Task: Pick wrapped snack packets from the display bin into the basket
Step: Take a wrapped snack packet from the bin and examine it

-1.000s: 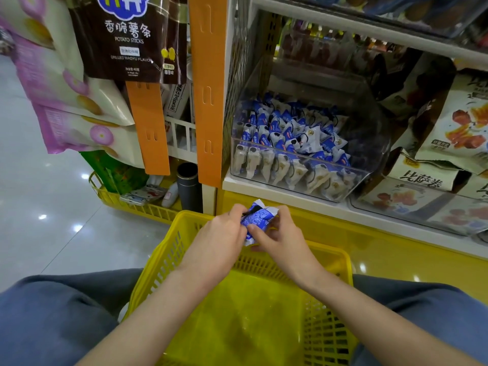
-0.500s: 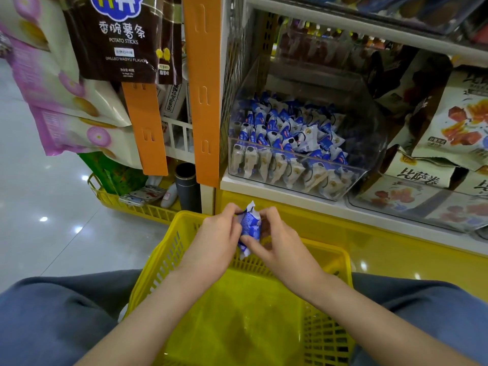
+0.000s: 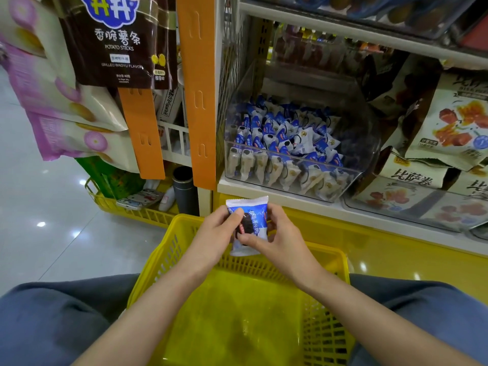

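You pinch the blue-and-white snack packet (image 3: pixel 248 225) between left hand (image 3: pixel 214 233) and right hand (image 3: pixel 280 239), above the far rim of the yellow basket (image 3: pixel 340 260), just near of the display bin (image 3: pixel 367 133). Its print is too blurred to read; the brown bag (image 3: pixel 118 40) far left reads "POTATO STICKS, GRILLED WAGYU FLAVOR". Half a second ago the packet stood edge-on; now it faces you.
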### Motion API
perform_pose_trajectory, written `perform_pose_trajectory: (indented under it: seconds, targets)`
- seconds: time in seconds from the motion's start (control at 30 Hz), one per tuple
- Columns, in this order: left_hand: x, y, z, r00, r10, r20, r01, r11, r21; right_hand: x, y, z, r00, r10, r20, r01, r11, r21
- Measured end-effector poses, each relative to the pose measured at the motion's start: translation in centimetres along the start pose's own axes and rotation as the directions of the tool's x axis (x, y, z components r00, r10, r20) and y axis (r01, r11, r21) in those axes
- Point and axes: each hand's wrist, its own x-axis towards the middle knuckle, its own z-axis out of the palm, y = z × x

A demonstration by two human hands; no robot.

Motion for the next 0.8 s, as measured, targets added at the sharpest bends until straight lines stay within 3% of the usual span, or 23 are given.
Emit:
perform_pose_trajectory:
  seconds: [0.17, 0.3, 0.37, 0.53, 0.7, 0.8]
  targets:
    - [0.3, 0.3, -0.4, 0.997, -0.043, -0.061, 0.038, 0.996, -0.082, -0.2, -0.1, -0.1, 0.985, -0.172, 0.018, 0.173, 0.971, -0.167]
    - [0.4, 0.3, -0.7, 0.993, -0.111, -0.044, 0.104, 0.984, -0.143, -0.5, -0.1, -0.3, 0.952, -0.302, 0.053, 0.299, 0.875, -0.380]
    - [0.4, 0.1, -0.8, 0.992, -0.129, -0.006, 0.127, 0.981, -0.144, -0.5, -0.2, -0.4, 0.956, -0.288, 0.057, 0.290, 0.892, -0.346]
    - [0.0, 0.4, -0.2, 0.986, -0.095, 0.137, 0.104, 0.993, -0.064, 0.5, -1.2, -1.4, 0.991, -0.044, -0.123, 0.046, 0.999, 0.018]
    - [0.3, 1.2, -0.3, 0.996, -0.056, 0.072, 0.065, 0.990, -0.125, 0.5, -2.9, -3.5, 0.980, -0.163, 0.115, 0.172, 0.982, -0.079]
    - [0.5, 1.7, -0.5, 0.998, -0.031, 0.053, 0.039, 0.988, -0.153, 2.5, -4.1, -6.7, 0.971, -0.239, -0.031, 0.227, 0.949, -0.219]
